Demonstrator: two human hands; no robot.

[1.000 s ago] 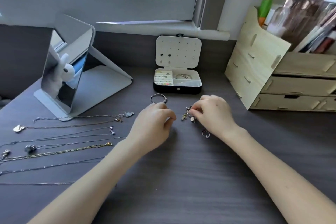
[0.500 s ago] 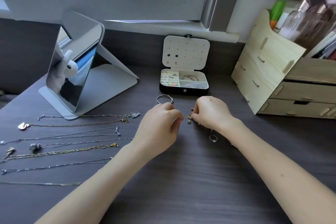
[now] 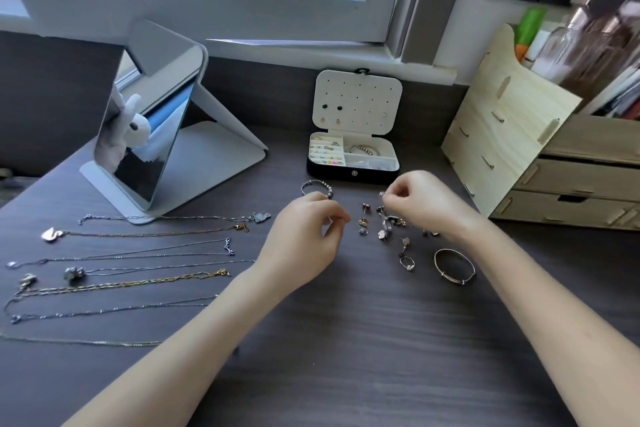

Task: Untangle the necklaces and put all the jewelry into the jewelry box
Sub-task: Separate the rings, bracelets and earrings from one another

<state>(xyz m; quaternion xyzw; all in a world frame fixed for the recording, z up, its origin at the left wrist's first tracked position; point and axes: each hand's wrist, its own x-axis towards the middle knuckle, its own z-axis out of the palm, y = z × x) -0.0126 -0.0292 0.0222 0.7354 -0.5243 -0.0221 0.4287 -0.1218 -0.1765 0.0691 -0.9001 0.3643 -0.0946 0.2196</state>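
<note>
Loose pieces (image 3: 382, 224): earrings and rings scattered on the desk (image 3: 346, 340), just under the right hand's fingertips and just right of the left hand's.
Right hand (image 3: 420, 203): fingers curled, thumb and forefinger pinching a small silvery piece (image 3: 382, 195) above the scatter; its kind cannot be told.
Left hand (image 3: 304, 239): fingers curled in, thumb tip meeting forefinger; whether anything sits between them cannot be told.
Beaded bracelet (image 3: 327, 188): flat on the desk, just beyond the left knuckles.
Ring (image 3: 407, 263) and bangle (image 3: 460, 281): nearer the person than the right fingers, beside that wrist.
Jewelry box (image 3: 353, 173): open with its lid upright, beyond both sets of fingers, holding rings and a bracelet.
Necklaces (image 3: 138, 253): laid in separate straight rows, well left of the left fingers.
Mirror (image 3: 145, 135): tilted, beyond the necklaces.
Wooden organizer (image 3: 512, 135): right of the right hand.
</note>
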